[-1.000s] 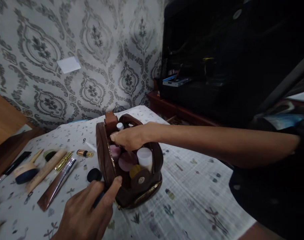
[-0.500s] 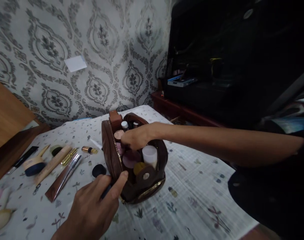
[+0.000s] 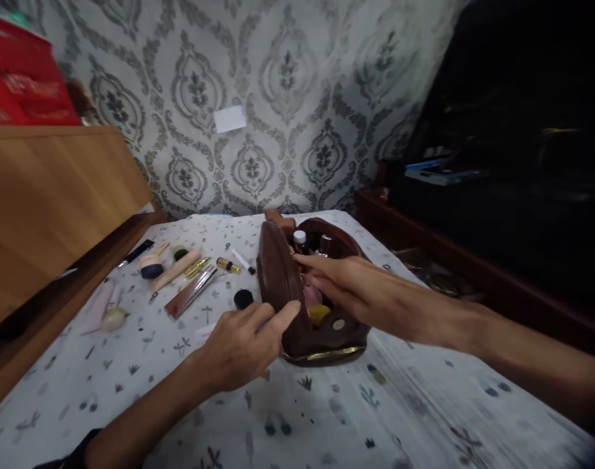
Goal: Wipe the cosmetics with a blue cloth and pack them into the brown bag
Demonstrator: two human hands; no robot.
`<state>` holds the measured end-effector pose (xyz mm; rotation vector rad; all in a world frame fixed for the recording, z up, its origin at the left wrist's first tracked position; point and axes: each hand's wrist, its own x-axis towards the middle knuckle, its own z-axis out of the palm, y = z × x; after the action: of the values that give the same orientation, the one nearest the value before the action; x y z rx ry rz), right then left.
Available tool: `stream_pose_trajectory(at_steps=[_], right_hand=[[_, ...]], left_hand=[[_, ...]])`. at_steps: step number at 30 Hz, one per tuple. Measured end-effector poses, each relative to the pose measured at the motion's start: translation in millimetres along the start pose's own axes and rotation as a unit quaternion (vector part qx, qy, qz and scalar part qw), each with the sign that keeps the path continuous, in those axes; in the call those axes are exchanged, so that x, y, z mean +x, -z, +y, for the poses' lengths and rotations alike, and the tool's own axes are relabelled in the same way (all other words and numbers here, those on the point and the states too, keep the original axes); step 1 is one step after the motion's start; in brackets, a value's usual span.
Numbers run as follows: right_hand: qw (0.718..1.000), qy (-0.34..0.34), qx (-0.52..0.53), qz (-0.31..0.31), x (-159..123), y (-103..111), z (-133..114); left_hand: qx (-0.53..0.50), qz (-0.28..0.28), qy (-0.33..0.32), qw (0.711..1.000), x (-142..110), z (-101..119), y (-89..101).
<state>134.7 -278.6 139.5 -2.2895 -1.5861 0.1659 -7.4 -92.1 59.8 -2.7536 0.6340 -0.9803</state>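
Note:
A brown cosmetic bag (image 3: 282, 273) stands unzipped on the printed cloth, packed with a white-capped bottle (image 3: 300, 241), a pink item (image 3: 313, 296) and a yellow item (image 3: 319, 315). My left hand (image 3: 248, 342) grips the bag's near left corner, one finger stretched along its side and the others curled. Something blue shows just behind those fingers; its kind is unclear. My right hand (image 3: 348, 283) reaches across the opening from the right. Its fingers are straight, with the tips by the left zipper edge, and I see nothing held in them.
Left of the bag lie a black round item (image 3: 243, 299), a brown tube (image 3: 189, 293), a small gold-and-black container (image 3: 227, 265), a white pen-like item (image 3: 242, 259) and other cosmetics. A wooden panel (image 3: 57, 195) borders the left, a dark red ledge (image 3: 399, 221) the right.
My right hand has come up out of the bag's inside and flattened over its opening. My left hand stays at the near left corner. The whole view has shifted left.

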Motion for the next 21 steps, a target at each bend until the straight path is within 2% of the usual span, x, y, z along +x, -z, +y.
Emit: stream_pose_trajectory(at_steps=[5, 8, 10, 12, 14, 16, 18, 21], right_hand=[[0.992, 0.044, 0.013, 0.116, -23.5, -16.4, -15.0], [0.980, 0.067, -0.003, 0.186, -30.3, -23.8, -26.4], [0.971, 0.082, 0.010, 0.226, -31.8, -30.1, -37.6], [0.961, 0.115, 0.042, 0.248, -30.7, -39.2, -51.0], [0.960, 0.148, 0.077, 0.226, -26.9, -52.0, -63.9], [0.964, 0.157, 0.105, 0.187, -20.6, -68.4, -73.6], [0.968, 0.155, 0.128, 0.153, -12.0, -87.3, -79.3], [0.973, 0.134, 0.151, 0.115, 5.7, -117.3, -82.4]], left_hand=[[0.003, -0.026, 0.063, 0.998, -31.7, -14.3, -0.8], [0.014, -0.073, 0.118, 0.990, -51.0, -33.8, -3.1], [0.030, -0.124, 0.195, 0.973, -62.1, -50.4, -6.0], [0.054, -0.170, 0.295, 0.939, -71.9, -67.1, -9.6], [0.075, -0.206, 0.378, 0.900, -81.3, -81.5, -13.6], [0.081, -0.229, 0.428, 0.870, -90.9, -91.8, -17.6], [0.070, -0.235, 0.458, 0.855, -100.2, -97.8, -21.3], [0.041, -0.224, 0.477, 0.849, -110.2, -101.0, -24.9]])
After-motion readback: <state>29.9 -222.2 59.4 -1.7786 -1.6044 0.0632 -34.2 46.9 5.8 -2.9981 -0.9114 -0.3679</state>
